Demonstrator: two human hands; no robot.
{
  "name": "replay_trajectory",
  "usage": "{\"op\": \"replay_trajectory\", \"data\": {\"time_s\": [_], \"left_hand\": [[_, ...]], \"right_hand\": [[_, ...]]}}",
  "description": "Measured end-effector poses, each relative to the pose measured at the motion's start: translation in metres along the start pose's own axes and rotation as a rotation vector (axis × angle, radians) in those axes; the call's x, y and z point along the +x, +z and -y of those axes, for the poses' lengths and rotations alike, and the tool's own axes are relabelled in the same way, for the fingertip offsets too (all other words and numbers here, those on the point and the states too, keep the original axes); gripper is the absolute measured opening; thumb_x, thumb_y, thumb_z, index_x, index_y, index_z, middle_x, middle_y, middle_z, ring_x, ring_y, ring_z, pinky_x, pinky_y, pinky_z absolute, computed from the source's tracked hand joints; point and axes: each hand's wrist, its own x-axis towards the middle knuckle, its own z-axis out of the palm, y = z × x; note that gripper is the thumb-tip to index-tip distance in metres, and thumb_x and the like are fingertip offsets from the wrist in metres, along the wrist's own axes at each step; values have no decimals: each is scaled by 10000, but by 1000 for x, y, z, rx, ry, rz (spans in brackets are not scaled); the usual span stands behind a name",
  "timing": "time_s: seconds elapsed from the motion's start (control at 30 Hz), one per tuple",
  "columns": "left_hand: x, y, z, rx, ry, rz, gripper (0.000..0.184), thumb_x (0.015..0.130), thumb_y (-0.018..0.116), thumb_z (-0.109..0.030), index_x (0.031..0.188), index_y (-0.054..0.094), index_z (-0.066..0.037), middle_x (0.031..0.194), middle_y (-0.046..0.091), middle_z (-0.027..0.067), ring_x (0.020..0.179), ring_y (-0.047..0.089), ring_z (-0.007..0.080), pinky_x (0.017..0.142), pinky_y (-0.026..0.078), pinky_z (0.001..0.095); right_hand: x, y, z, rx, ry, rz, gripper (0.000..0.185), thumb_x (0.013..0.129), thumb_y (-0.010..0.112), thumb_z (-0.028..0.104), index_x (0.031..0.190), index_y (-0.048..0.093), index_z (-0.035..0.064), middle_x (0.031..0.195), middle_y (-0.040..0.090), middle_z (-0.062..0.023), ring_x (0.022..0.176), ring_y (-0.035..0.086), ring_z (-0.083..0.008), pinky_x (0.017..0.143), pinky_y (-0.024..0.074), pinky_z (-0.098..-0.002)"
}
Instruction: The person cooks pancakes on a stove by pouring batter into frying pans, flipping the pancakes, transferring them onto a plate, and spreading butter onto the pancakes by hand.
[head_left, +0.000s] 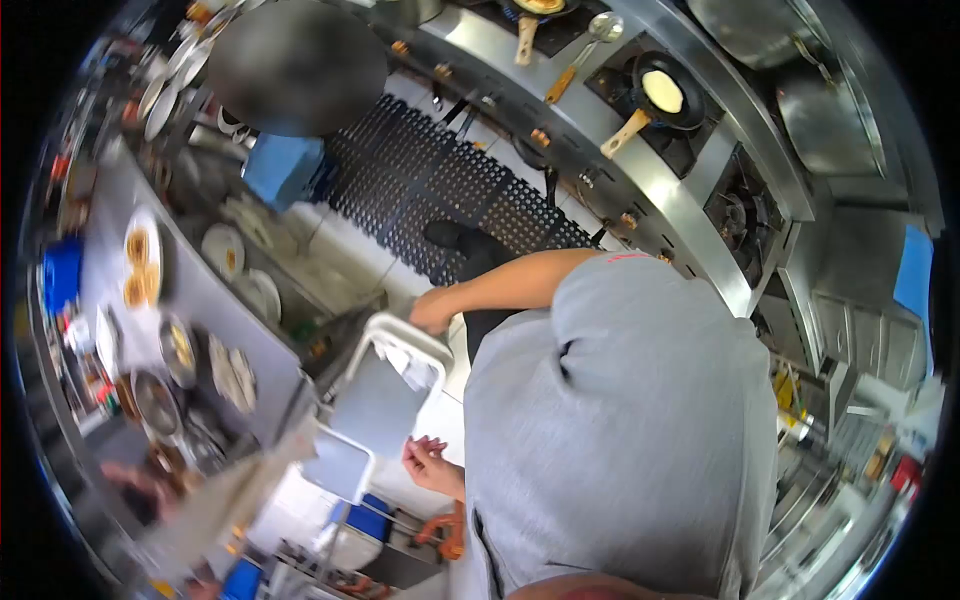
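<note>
My right hand is at the upper corner of a white plastic bin, against or just beside its rim; its fingers are mostly hidden. Inside the bin, white crumpled material shows next to a flat grey panel. My left hand hovers near the bin's lower side, fingers loosely curled and slightly apart, with nothing visible in them. Close to it is a smaller white-rimmed tray or lid. My grey shirt fills much of the view.
A steel counter holds plates of food and bowls. Opposite, the stove carries a frying pan with a pale round of batter and a slotted spoon. A black perforated mat covers the floor. Another person's blurred hand is across the counter.
</note>
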Motion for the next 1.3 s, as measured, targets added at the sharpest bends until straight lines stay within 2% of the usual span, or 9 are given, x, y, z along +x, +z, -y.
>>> {"op": "replay_trajectory", "data": {"time_s": [0.2,0.27,0.43,0.5,0.67,0.8,0.87,0.93,1.3], "left_hand": [[-139,-144,112,-62,-252,-269,219,928,547,-192,1010,581,9,777,602,92,619,575,140,522,500,252],[-175,-190,121,-121,-297,-438,212,931,540,-196,999,587,-1,781,606,87,624,570,131,527,486,247],[-174,-272,138,-255,-305,-626,218,934,533,-213,988,593,-11,805,613,77,646,566,119,548,466,240],[-149,-298,147,-312,-299,-590,236,933,536,-227,1003,593,-9,816,615,75,668,573,123,566,472,241],[-72,-379,171,-320,-300,-201,290,919,553,-275,1029,592,-10,835,623,72,701,598,147,614,502,283],[-39,-461,307,-382,-544,-538,272,893,566,-278,1021,588,-40,838,628,104,715,616,179,627,525,317],[-52,-488,474,442,-652,-268,228,885,558,-229,912,586,-4,787,610,136,633,603,197,513,507,341],[-51,-520,368,-150,-1058,-207,255,846,630,-280,901,590,-34,709,583,74,590,580,185,511,492,338],[200,-719,185,-463,-338,-717,242,950,503,-216,962,608,2,816,635,63,717,596,118,624,480,234]], "right_hand": [[-45,133,8,8,250,405,1063,743,385,805,1435,239,12,1460,243,-268,1366,223,-398,1115,192,-473],[-38,157,39,-23,334,593,1068,772,331,803,1442,177,-14,1483,180,-264,1390,140,-396,1139,121,-447],[-3,174,124,-31,572,841,929,808,438,722,1246,481,-96,1214,542,-262,1000,608,-323,810,500,-453],[29,199,131,-107,301,754,694,839,511,618,890,661,-57,761,661,-177,733,632,-277,630,480,-401],[124,233,206,-258,-172,602,457,876,537,429,879,678,-5,809,662,-191,764,632,-311,703,476,-411],[226,259,335,-318,-230,690,427,883,527,412,904,681,14,876,657,-211,820,625,-357,753,468,-428],[294,285,375,-357,-342,698,420,883,525,401,931,672,11,890,649,-224,837,617,-387,769,463,-457],[353,293,446,-411,-448,634,411,879,524,392,910,656,5,859,640,-233,832,613,-400,762,466,-471],[693,300,771,-456,-772,571,434,888,512,398,1053,616,10,933,653,-214,886,616,-380,791,476,-440]]}}
